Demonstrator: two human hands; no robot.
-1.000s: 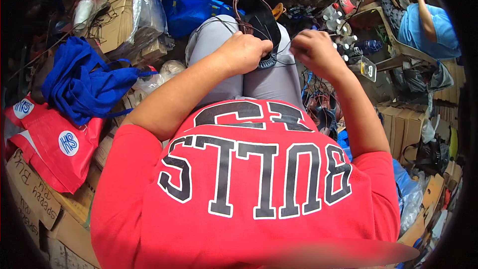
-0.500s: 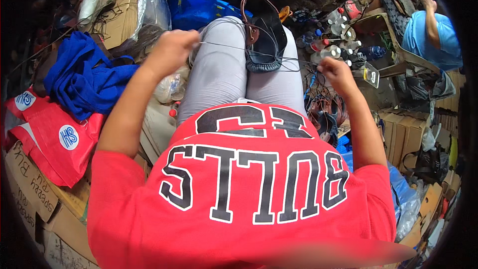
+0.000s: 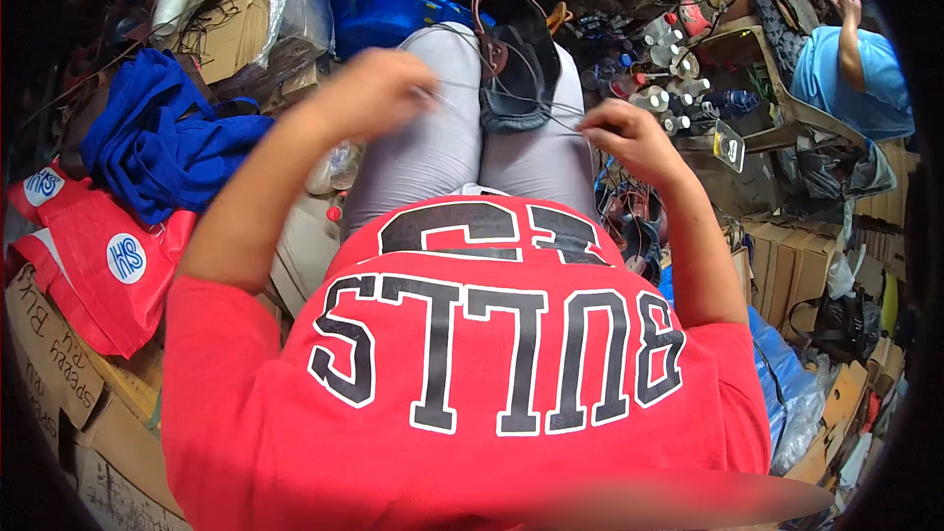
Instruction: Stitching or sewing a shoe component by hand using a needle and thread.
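Note:
A dark shoe upper (image 3: 516, 106) with a brown collar edge is held between my knees, its rounded end toward me. Dark thread (image 3: 566, 122) runs from it out to both sides. My left hand (image 3: 383, 93), partly smeared by motion, is closed above my left thigh with the thread at its fingertips. On the other side, my right hand (image 3: 629, 141) pinches the thread just right of the shoe upper. Whether a needle is in either hand is too small to tell.
A blue bag (image 3: 369, 10) lies beyond my knees, with blue cloth (image 3: 157, 143) and a red bag (image 3: 93, 285) at left. Plastic bottles (image 3: 669, 88), more dark shoe pieces (image 3: 639, 236) and cardboard boxes (image 3: 787, 261) lie at right. Another person (image 3: 851, 79) is at far right.
Both hands have come inward toward the shoe upper, the left moving right and the right moving left. The thread spans a shorter distance between them.

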